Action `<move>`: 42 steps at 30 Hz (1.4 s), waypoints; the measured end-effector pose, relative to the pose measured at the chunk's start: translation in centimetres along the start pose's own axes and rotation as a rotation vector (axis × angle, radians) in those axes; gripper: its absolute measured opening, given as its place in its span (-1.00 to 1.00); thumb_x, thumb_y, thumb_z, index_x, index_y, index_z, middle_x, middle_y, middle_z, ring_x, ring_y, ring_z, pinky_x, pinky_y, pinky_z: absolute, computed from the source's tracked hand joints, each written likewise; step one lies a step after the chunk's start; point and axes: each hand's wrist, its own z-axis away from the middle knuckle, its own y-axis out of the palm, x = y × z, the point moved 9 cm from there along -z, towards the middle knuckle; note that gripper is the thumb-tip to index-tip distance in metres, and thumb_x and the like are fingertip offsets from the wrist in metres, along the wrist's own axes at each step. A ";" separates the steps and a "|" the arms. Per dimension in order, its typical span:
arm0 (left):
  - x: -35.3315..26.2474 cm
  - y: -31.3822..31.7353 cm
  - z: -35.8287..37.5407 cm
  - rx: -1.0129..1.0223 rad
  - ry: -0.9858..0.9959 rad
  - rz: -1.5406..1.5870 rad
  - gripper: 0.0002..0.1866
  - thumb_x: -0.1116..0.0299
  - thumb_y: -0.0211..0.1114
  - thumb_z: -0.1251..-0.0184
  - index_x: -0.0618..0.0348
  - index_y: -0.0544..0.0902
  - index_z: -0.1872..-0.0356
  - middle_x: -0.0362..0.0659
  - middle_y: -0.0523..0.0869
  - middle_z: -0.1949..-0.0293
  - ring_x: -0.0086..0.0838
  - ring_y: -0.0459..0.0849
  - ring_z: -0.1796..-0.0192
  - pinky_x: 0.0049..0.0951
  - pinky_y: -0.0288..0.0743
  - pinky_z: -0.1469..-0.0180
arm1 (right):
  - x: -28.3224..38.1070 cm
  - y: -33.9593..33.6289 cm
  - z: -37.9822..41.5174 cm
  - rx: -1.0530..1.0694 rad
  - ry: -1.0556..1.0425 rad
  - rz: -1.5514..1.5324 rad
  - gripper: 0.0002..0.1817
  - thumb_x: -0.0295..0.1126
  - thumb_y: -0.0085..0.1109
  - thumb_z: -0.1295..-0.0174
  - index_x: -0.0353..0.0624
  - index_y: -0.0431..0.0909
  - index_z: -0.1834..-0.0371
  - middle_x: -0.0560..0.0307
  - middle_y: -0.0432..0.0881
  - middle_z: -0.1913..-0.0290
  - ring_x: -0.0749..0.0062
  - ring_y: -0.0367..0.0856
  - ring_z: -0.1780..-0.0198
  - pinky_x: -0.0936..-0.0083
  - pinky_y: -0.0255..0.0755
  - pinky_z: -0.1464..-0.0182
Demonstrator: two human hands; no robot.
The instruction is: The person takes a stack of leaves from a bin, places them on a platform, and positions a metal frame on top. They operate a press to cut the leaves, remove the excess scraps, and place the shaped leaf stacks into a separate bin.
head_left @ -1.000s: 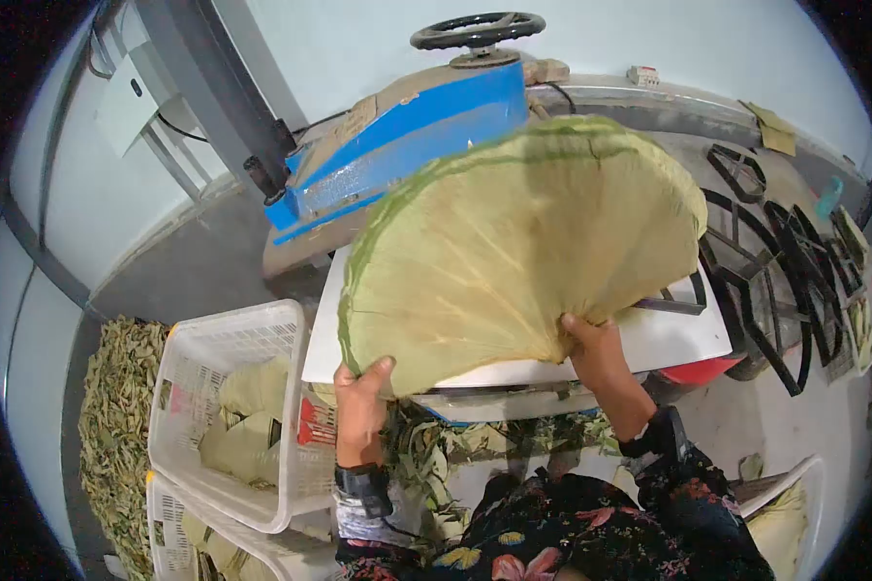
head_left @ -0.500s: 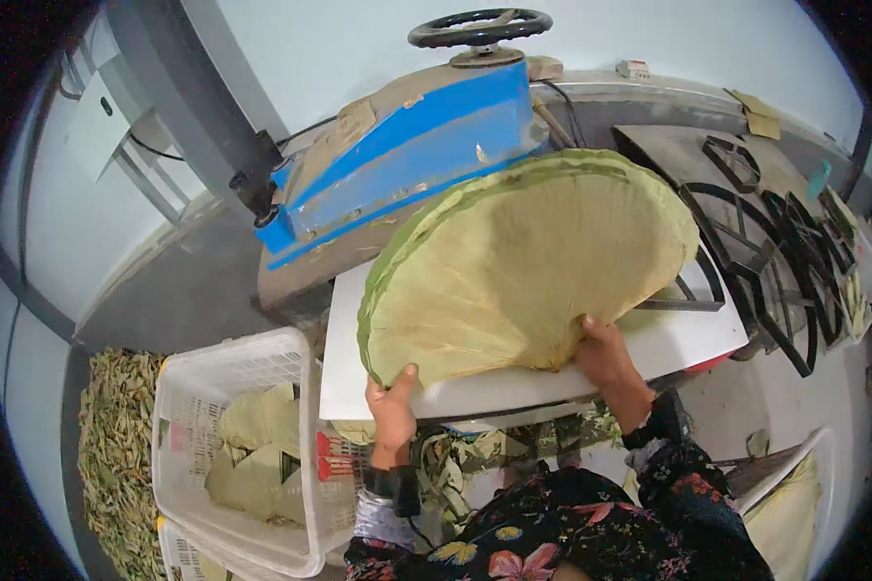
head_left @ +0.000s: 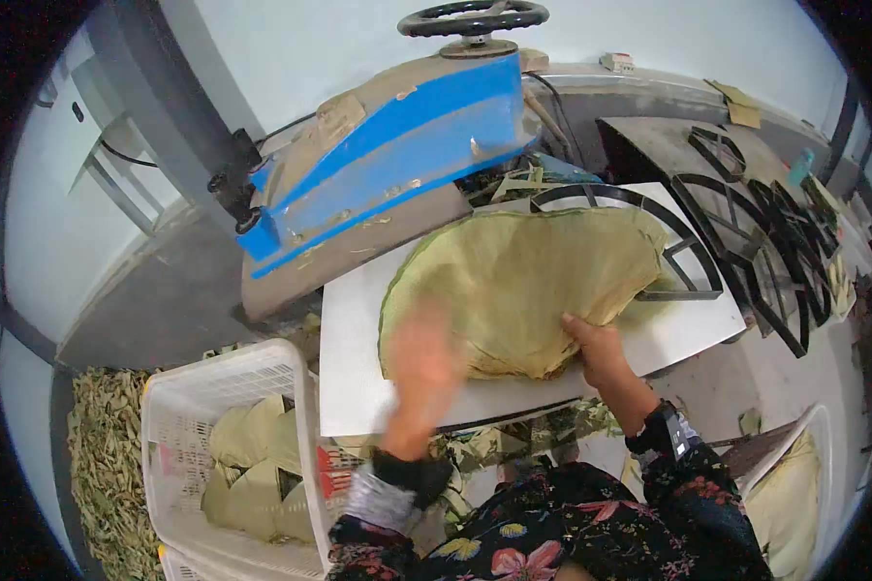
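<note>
A stack of large half-round, yellow-green leaves (head_left: 533, 281) lies on a white board (head_left: 349, 339), its rounded side away from me. My right hand (head_left: 603, 356) grips the lower edge of the stack near the middle, the thumb on top. Over the left part of the leaves is my left hand (head_left: 426, 353), smeared by motion so that its fingers cannot be made out. A black curved metal frame (head_left: 688, 242) lies on the board behind and to the right of the stack, partly covered by it.
A blue machine (head_left: 397, 136) with a black handwheel (head_left: 473, 19) stands behind the board. At left, a white crate (head_left: 155, 426) holds cut leaves, beside a pile of leaf scraps (head_left: 111, 474). More black metal frames (head_left: 765, 261) lie at right. Another white container (head_left: 819, 465) is at lower right.
The leaf stack has come down flatter onto the board, uncovering more of the black frame behind it. My left hand has moved from the left corner up and over the leaves.
</note>
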 end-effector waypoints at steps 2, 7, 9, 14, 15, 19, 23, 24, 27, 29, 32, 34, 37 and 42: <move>-7.0 2.5 1.5 0.133 0.117 0.247 -0.39 0.34 0.32 0.07 0.24 0.40 -0.11 0.08 0.44 -0.07 -0.01 0.37 -0.16 -0.05 0.20 -0.22 | -0.7 -0.5 -0.1 -0.006 -0.010 0.018 -0.64 -0.47 0.25 -0.08 -0.33 0.47 0.04 0.08 0.59 0.13 0.34 0.56 0.16 0.43 0.45 0.09; -10.6 8.5 3.8 0.187 0.210 0.220 -0.46 0.38 0.26 0.05 0.18 0.43 -0.08 0.01 0.44 -0.05 -0.05 0.36 -0.16 -0.06 0.22 -0.21 | 1.3 -0.3 1.4 0.043 -0.020 0.044 -0.68 -0.43 0.24 -0.09 -0.32 0.50 0.09 0.11 0.59 0.19 0.35 0.54 0.22 0.42 0.44 0.13; -10.2 8.6 3.5 0.300 0.127 0.300 -0.49 0.40 0.24 0.05 0.15 0.47 -0.05 0.00 0.44 -0.02 -0.08 0.37 -0.14 -0.07 0.23 -0.19 | 1.4 -0.6 1.5 0.179 0.014 0.356 -0.67 -0.39 0.21 -0.11 -0.32 0.49 0.09 0.09 0.60 0.22 0.32 0.55 0.21 0.36 0.43 0.11; -10.6 8.1 2.9 0.244 0.147 0.288 -0.57 0.40 0.23 0.03 0.13 0.52 0.03 -0.01 0.46 0.02 -0.10 0.39 -0.10 -0.08 0.24 -0.17 | 11.4 -3.7 0.6 0.282 -0.442 1.233 -0.67 -0.47 0.10 -0.09 -0.32 0.45 0.05 -0.18 0.56 0.09 -0.02 0.52 0.04 0.27 0.37 -0.04; -10.8 8.3 2.9 0.239 0.140 0.282 -0.59 0.40 0.23 0.03 0.13 0.54 0.05 -0.01 0.46 0.02 -0.11 0.40 -0.10 -0.07 0.24 -0.17 | 13.8 -5.8 -0.7 0.111 -0.664 1.364 -0.65 -0.51 0.09 -0.07 -0.32 0.44 0.03 -0.16 0.55 0.10 -0.01 0.52 0.07 0.27 0.37 -0.02; -11.3 9.1 2.7 0.281 0.129 0.216 -0.52 0.44 0.28 0.10 0.15 0.51 0.01 0.01 0.43 -0.01 -0.07 0.38 -0.13 0.04 0.21 -0.23 | 18.3 -10.1 -6.0 -0.266 -0.919 1.698 -0.56 -0.42 0.19 -0.05 -0.29 0.39 -0.04 -0.15 0.46 0.03 -0.06 0.39 -0.04 0.23 0.31 -0.07; -11.4 9.2 2.5 0.325 0.125 0.198 -0.54 0.43 0.29 0.12 0.11 0.54 0.05 -0.02 0.46 0.00 -0.09 0.37 -0.16 0.11 0.16 -0.26 | 17.6 -9.8 -8.6 -0.218 -0.783 1.841 -0.56 -0.37 0.18 -0.01 -0.30 0.40 0.02 -0.10 0.50 0.12 0.03 0.40 -0.02 0.20 0.32 -0.04; -11.5 9.4 2.6 0.327 0.125 0.200 -0.54 0.44 0.29 0.13 0.09 0.54 0.06 -0.03 0.46 0.00 -0.09 0.38 -0.15 0.13 0.15 -0.26 | 17.2 -8.9 -8.9 -0.143 -0.793 1.969 -0.61 -0.37 0.13 -0.05 -0.28 0.41 0.04 -0.07 0.51 0.14 0.08 0.39 -0.02 0.21 0.32 0.00; -11.3 9.6 2.8 0.327 0.124 0.165 -0.50 0.44 0.32 0.18 0.06 0.53 0.04 -0.04 0.46 0.01 -0.10 0.39 -0.15 0.13 0.14 -0.27 | 15.0 -9.1 -11.6 -0.061 -0.922 2.146 -0.77 -0.42 -0.04 -0.16 -0.22 0.42 0.12 0.00 0.58 0.29 0.14 0.50 0.09 0.22 0.34 0.08; -11.2 9.6 2.8 0.338 0.093 0.154 -0.48 0.45 0.33 0.21 0.05 0.53 0.04 -0.05 0.46 0.01 -0.10 0.39 -0.15 0.13 0.12 -0.29 | 13.3 -10.9 -15.1 0.033 -0.583 2.088 -0.82 -0.47 -0.14 -0.19 -0.23 0.41 0.18 -0.04 0.60 0.48 0.07 0.61 0.30 0.17 0.34 0.08; -11.1 9.8 2.9 0.323 0.089 0.141 -0.45 0.44 0.34 0.25 0.04 0.53 0.04 -0.07 0.46 0.01 -0.12 0.39 -0.17 0.13 0.08 -0.32 | 14.1 -11.5 -15.7 0.100 -0.751 1.862 -0.83 -0.42 0.00 -0.14 -0.30 0.32 0.30 -0.27 0.54 0.56 -0.21 0.53 0.42 0.07 0.29 0.10; -11.0 9.6 3.0 0.304 0.084 0.131 -0.44 0.43 0.35 0.27 0.04 0.53 0.04 -0.09 0.46 0.01 -0.13 0.38 -0.18 0.12 0.05 -0.34 | 16.1 -10.3 -15.3 0.097 -0.714 1.818 -0.80 -0.39 0.01 -0.18 -0.34 0.33 0.28 -0.34 0.54 0.51 -0.29 0.50 0.39 0.02 0.26 0.09; -11.1 9.7 2.9 0.343 0.071 0.133 -0.43 0.39 0.37 0.27 0.02 0.53 0.03 -0.10 0.47 0.01 -0.15 0.36 -0.20 0.10 0.02 -0.37 | 20.7 -8.7 -14.6 0.037 -0.862 1.751 -0.74 -0.35 0.04 -0.20 -0.37 0.39 0.21 -0.39 0.52 0.45 -0.31 0.48 0.37 0.01 0.36 0.33; -11.1 10.1 2.8 0.390 0.072 0.108 -0.47 0.32 0.34 0.19 -0.03 0.53 0.03 -0.10 0.48 -0.02 -0.19 0.35 -0.22 0.07 0.01 -0.37 | 28.9 -6.1 -10.8 -0.039 -0.897 1.467 -0.67 -0.34 -0.03 -0.29 -0.32 0.40 -0.03 -0.29 0.57 0.20 -0.08 0.55 0.14 0.31 0.41 0.12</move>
